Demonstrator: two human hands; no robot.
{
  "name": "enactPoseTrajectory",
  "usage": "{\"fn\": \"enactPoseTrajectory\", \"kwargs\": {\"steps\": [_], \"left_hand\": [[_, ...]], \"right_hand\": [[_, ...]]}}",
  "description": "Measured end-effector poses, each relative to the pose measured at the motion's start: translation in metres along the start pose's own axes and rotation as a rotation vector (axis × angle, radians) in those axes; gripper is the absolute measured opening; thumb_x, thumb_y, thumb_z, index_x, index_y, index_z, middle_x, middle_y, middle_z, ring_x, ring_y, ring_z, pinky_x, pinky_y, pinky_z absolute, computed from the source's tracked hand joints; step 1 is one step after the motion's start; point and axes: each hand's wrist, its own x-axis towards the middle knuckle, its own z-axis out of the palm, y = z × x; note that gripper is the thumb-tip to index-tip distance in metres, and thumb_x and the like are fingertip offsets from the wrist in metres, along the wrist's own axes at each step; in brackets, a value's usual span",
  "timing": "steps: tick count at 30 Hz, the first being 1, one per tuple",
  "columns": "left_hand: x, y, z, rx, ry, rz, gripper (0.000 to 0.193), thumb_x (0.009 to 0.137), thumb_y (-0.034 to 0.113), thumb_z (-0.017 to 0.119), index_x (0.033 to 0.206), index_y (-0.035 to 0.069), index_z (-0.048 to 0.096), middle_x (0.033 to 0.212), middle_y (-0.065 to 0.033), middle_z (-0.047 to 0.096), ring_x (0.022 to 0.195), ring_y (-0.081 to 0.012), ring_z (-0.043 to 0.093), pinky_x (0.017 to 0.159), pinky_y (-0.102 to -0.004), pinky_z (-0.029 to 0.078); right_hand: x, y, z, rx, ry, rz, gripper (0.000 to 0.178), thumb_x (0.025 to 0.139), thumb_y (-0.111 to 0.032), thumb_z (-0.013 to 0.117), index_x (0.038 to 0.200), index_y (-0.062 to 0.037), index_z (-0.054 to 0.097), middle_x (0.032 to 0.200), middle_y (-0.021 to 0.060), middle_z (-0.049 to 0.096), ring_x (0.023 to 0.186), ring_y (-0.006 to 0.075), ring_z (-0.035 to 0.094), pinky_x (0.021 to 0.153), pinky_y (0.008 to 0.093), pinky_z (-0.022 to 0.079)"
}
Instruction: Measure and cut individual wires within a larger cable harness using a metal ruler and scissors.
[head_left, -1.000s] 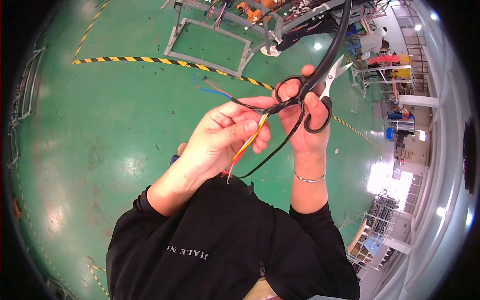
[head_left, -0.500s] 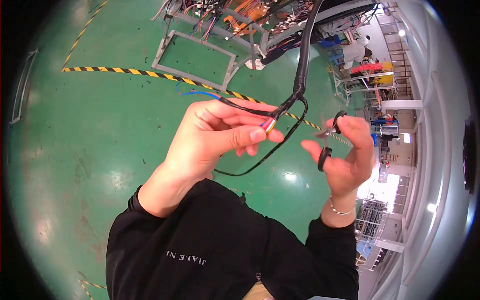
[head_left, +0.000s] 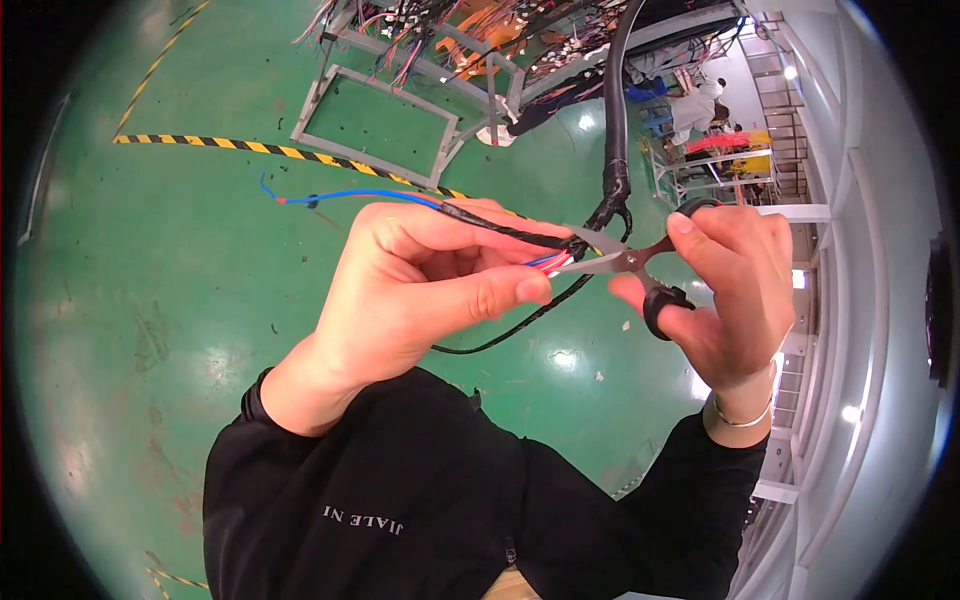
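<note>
Cable harness (head_left: 616, 150) at centre, stretched between the left hand (head_left: 390, 275) and the far edge: thick, smooth black cable narrowing to a lumpy, tape-wrapped junction (head_left: 600, 216). Divided there into one thin black strand (head_left: 540, 315) curving toward the near left, one taped branch (head_left: 505, 228) running left and ending in slender blue wire (head_left: 375, 194), and one short bundle of coloured wires (head_left: 557, 263) in blue, red and white; too crowded to count. Pinched between thumb and fingers of the left hand: the coloured wires. Grasped by its two black loops in the right hand (head_left: 735, 290): one pair of scissors (head_left: 630, 261), with two grey metal blades spread about the wires just left; actual contact, cannot tell. At the right wrist, one shiny, slim bracelet (head_left: 740, 418). On the near side, a matte black jacket (head_left: 400, 450) with one line of pale lettering, inverted. Beyond, a glossy green floor (head_left: 200, 350), black-and-yellow striped tape (head_left: 250, 148), and, far off, a grey rectangular metal frame (head_left: 447, 148) below tangled multicoloured wires.
</note>
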Motion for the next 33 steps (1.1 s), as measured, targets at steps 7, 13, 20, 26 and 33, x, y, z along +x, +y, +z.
{"fn": "enactPoseTrajectory", "kwargs": {"steps": [7,13,20,26,33], "left_hand": [[0.000,0.001,0.002,0.019,0.014,-0.006,0.019,0.082,-0.009,0.069,0.101,-0.007,0.070,0.112,-0.0170,0.068,0.090,-0.0149,0.068,0.076,-0.0242,0.055],[0.000,-0.003,0.004,0.123,0.001,0.072,0.019,0.084,-0.009,0.067,0.103,-0.008,0.069,0.111,-0.0150,0.068,0.089,-0.0129,0.066,0.072,-0.0217,0.053],[0.002,0.003,0.002,0.279,-0.064,0.126,0.016,0.085,-0.008,0.067,0.100,-0.008,0.070,0.101,-0.0112,0.068,0.080,-0.0091,0.062,0.065,-0.0197,0.048],[0.003,0.001,0.002,0.310,-0.062,0.102,0.015,0.085,-0.007,0.067,0.099,-0.007,0.071,0.099,-0.0110,0.068,0.079,-0.0088,0.061,0.064,-0.0194,0.046],[0.004,-0.001,0.002,0.333,-0.075,0.131,0.014,0.086,-0.008,0.066,0.099,-0.008,0.069,0.100,-0.0121,0.067,0.080,-0.0090,0.061,0.064,-0.0193,0.047]], "right_hand": [[0.001,-0.002,-0.002,-0.014,-0.012,0.002,0.063,0.054,-0.019,0.090,0.108,-0.0027,0.061,0.090,0.0112,0.064,0.074,0.0260,0.059,0.066,0.0359,0.037],[-0.002,0.001,-0.004,-0.044,-0.043,-0.014,0.062,0.055,-0.021,0.089,0.108,-0.0030,0.061,0.086,0.0106,0.063,0.071,0.0258,0.058,0.063,0.0352,0.036],[0.002,0.010,-0.010,0.008,-0.088,-0.107,0.057,0.057,-0.018,0.087,0.105,-0.0028,0.061,0.078,0.0092,0.061,0.064,0.0255,0.055,0.057,0.0357,0.036],[-0.001,0.009,-0.008,0.054,-0.101,-0.084,0.053,0.059,-0.018,0.087,0.102,-0.0026,0.060,0.076,0.0092,0.059,0.062,0.0258,0.052,0.055,0.0356,0.035],[-0.003,0.015,-0.008,0.057,-0.106,-0.133,0.040,0.058,-0.011,0.077,0.092,0.0045,0.064,0.075,0.0078,0.057,0.063,0.0224,0.053,0.054,0.0335,0.037]]}}
